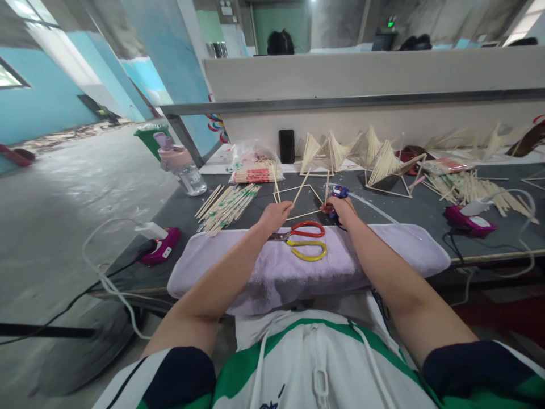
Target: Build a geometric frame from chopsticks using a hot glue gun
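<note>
My left hand (276, 217) is closed, its fingertips pinching a thin wooden stick (302, 187) that slants up to the right. In my right hand (340, 211) is a blue hot glue gun (339, 192), with a long clear glue stick (374, 209) trailing from its back. A stick also stands upright by the right fingertips; whether they grip it I cannot tell. Between the hands a stick frame (304, 215) lies on the dark table, with sticks rising at its left corner. Scissors (307, 243) with one red and one yellow handle rest just below, on a lilac towel (264, 278).
Loose sticks (232, 207) and a water bottle (181, 165) are at left, more sticks (481, 190) at right. Finished-looking stick structures (336, 150) and a phone (286, 146) stand along the back panel. Purple power sockets (160, 247) with cables flank the towel.
</note>
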